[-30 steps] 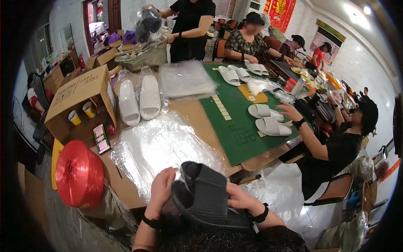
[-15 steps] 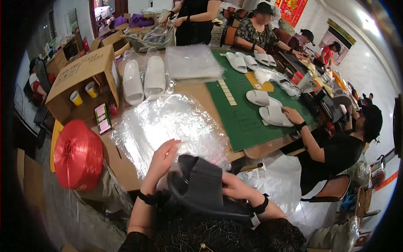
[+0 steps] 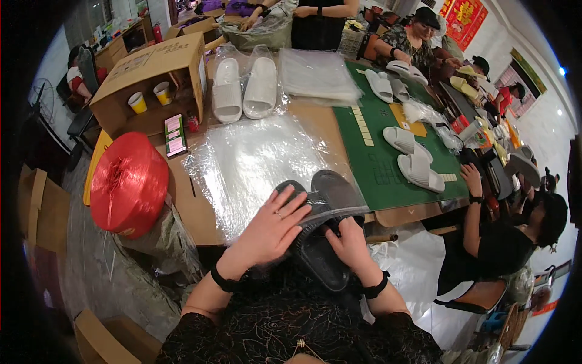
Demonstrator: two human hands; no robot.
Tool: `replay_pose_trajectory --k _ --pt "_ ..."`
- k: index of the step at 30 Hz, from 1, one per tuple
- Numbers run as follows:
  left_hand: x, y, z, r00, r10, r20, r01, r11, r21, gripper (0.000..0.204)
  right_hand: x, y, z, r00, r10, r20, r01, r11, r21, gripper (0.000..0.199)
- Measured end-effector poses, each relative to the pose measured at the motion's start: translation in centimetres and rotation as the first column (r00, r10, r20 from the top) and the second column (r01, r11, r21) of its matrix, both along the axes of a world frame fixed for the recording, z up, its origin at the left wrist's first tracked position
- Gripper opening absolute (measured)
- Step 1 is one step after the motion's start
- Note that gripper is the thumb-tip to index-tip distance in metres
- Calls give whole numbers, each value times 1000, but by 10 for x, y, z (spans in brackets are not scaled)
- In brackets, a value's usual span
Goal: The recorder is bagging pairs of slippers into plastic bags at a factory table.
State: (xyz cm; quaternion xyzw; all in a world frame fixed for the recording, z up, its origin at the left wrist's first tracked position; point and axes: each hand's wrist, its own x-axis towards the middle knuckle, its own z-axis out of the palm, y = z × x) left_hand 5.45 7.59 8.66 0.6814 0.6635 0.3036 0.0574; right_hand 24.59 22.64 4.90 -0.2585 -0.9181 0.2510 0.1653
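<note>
A pair of black slippers lies at the table's near edge, in front of me. Their far ends reach under the clear film of a plastic bag, whose edge crosses over them. My left hand, fingers spread, rests flat on the left slipper and the film. Thumb and fingers of my right hand grip the slippers near a strap; some fingertips are hidden there. Beyond the bag stand two white slippers in clear plastic, beside a stack of clear bags.
At left are a red twine roll, a phone and a cardboard box holding yellow cups. A green mat at right bears grey-white slippers. A co-worker's hand is at its right edge; other people sit or stand around.
The black slippers have moved forward, their far ends now under the bag's film. My left hand has come down onto them. The co-worker's hand has left the pale slipper.
</note>
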Motion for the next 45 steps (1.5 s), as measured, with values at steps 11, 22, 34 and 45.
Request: replay_pose_trajectory --k 11,22,34,45 --pt "12 -20 18 990 -139 21 140 990 -17 49 -126 21 -28 983 -56 -173 70 995 76 30" --pt "-24 -38 -7 982 136 -132 -131 990 47 57 -172 8 -42 881 77 -466 -1 987 161 53" --pt "-18 -45 -69 706 620 342 -660 751 1 79 -81 11 -63 964 200 -173 -193 979 60 68" --pt "-24 -42 -65 814 520 259 -537 844 -8 64 -100 -2 -18 883 183 -432 -157 983 97 35"
